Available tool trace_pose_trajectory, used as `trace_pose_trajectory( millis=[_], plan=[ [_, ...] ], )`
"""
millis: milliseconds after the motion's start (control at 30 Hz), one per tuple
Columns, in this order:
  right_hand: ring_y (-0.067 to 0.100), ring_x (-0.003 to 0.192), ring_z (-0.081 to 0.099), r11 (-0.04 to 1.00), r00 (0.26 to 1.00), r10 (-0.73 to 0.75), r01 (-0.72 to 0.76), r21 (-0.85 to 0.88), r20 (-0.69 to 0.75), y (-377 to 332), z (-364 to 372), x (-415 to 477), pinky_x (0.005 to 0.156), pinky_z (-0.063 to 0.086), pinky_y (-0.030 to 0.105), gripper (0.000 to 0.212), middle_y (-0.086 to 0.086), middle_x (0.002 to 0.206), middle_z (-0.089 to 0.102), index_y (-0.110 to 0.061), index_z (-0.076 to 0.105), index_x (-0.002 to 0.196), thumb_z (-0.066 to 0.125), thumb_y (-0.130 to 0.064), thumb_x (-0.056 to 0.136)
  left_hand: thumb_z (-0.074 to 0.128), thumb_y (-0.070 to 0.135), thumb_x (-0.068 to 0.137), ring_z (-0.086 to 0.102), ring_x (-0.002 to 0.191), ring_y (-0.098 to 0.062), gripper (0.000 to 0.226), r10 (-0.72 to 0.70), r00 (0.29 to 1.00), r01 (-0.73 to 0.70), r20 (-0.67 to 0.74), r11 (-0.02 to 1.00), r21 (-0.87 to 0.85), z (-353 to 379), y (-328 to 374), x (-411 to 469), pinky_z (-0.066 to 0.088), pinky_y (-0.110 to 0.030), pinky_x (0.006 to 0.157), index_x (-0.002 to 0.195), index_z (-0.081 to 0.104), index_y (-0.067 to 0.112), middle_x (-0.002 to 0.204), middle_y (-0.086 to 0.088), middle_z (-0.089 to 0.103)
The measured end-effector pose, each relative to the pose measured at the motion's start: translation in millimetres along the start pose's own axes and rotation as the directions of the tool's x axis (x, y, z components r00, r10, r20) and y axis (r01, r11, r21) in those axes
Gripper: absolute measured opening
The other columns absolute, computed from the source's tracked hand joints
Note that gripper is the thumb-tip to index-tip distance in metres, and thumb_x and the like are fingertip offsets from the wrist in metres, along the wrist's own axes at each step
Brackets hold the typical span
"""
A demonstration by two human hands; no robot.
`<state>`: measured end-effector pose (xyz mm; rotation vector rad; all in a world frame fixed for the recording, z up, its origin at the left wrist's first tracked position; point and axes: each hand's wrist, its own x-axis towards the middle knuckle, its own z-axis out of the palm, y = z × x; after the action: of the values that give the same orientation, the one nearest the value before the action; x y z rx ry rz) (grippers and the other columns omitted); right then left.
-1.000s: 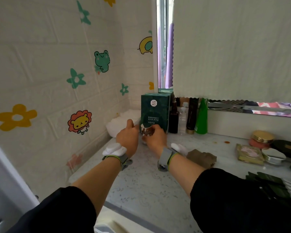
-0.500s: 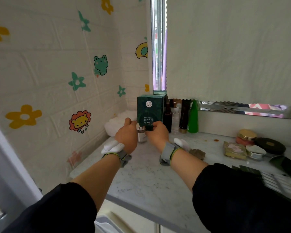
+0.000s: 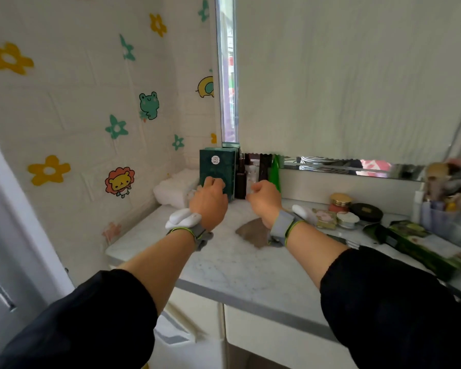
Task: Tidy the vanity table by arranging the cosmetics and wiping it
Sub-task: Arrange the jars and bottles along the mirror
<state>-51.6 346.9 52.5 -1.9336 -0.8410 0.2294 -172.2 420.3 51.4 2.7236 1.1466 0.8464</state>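
Note:
My left hand (image 3: 209, 199) is at the back left of the marble vanity table (image 3: 224, 265), in front of a tall dark green box (image 3: 216, 167). Its fingers curl round a small clear jar (image 3: 193, 194), of which only a sliver shows past the hand. My right hand (image 3: 264, 199) hovers a short way to the right, apart from the jar, fingers loosely curled with nothing seen in them. A brown cloth (image 3: 253, 231) lies on the table just below my right wrist.
Dark bottles (image 3: 241, 179) and a green bottle (image 3: 274, 171) stand in a row right of the box. A white towel (image 3: 171, 190) fills the corner. Further right lie a gold-lidded pink jar (image 3: 340, 202), a dark compact (image 3: 366, 212), a white jar (image 3: 347, 220) and green packets (image 3: 415, 242).
Both hands held the small jar together before. Now my right hand has let go and drawn off to the right, while my left hand has carried the jar left, beside the green box.

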Motion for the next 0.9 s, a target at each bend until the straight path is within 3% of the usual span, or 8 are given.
trace_pose_trajectory(
  millis=[200,333,633,800,900],
  plan=[
    [0.027,0.116,0.057,1.000,0.998,0.021,-0.022,-0.006,-0.055,14.3,-44.6,-21.4,0.093,0.045,0.030,0.025,0.007,0.121,0.065,-0.014,0.069,0.111,0.064,-0.011,0.086,0.044,0.019,0.096,0.058,0.097,-0.040,0.024,0.032,0.999,-0.031,0.040,0.999,-0.029,0.9,37.6,-17.5,0.048,-0.046,0.075,0.118,0.053,0.013,0.122,-0.009,0.047],
    [0.027,0.112,0.059,0.999,0.996,0.046,-0.046,0.003,-0.073,28.5,-73.0,-34.3,0.091,0.047,0.030,0.025,0.008,0.117,0.067,-0.014,0.070,0.107,0.065,-0.008,0.083,0.044,0.018,0.095,0.057,0.095,-0.041,0.022,0.053,0.996,-0.049,0.065,0.997,-0.063,3.9,64.0,-31.2,0.049,-0.048,0.077,0.114,0.053,0.012,0.116,-0.009,0.048],
    [0.027,0.108,0.061,0.996,0.992,0.082,-0.079,0.037,-0.092,59.9,-120.5,-53.5,0.092,0.051,0.035,0.024,0.010,0.114,0.067,-0.009,0.069,0.107,0.063,-0.005,0.084,0.046,0.020,0.095,0.058,0.101,-0.035,0.026,0.120,0.986,-0.107,0.118,0.988,-0.115,9.3,108.1,-53.2,0.049,-0.042,0.083,0.119,0.055,0.013,0.124,-0.008,0.054],
    [0.016,0.097,0.056,0.994,0.988,0.108,-0.104,0.044,-0.107,75.4,-142.0,-61.5,0.078,0.042,0.021,0.023,0.004,0.110,0.063,-0.010,0.067,0.110,0.060,-0.007,0.089,0.044,0.019,0.095,0.059,0.099,-0.031,0.024,0.130,0.985,-0.114,0.112,0.984,-0.139,18.0,126.2,-62.2,0.050,-0.043,0.084,0.116,0.057,0.015,0.120,-0.007,0.058],
    [0.019,0.107,0.057,0.993,0.988,0.116,-0.114,0.026,-0.107,84.9,-149.8,-65.3,0.079,0.038,0.020,0.021,0.001,0.111,0.062,-0.012,0.068,0.107,0.059,-0.007,0.089,0.045,0.019,0.095,0.059,0.099,-0.029,0.022,0.157,0.978,-0.140,0.136,0.982,-0.129,24.3,134.6,-68.1,0.051,-0.042,0.085,0.112,0.059,0.017,0.116,-0.005,0.058]
  ],
)
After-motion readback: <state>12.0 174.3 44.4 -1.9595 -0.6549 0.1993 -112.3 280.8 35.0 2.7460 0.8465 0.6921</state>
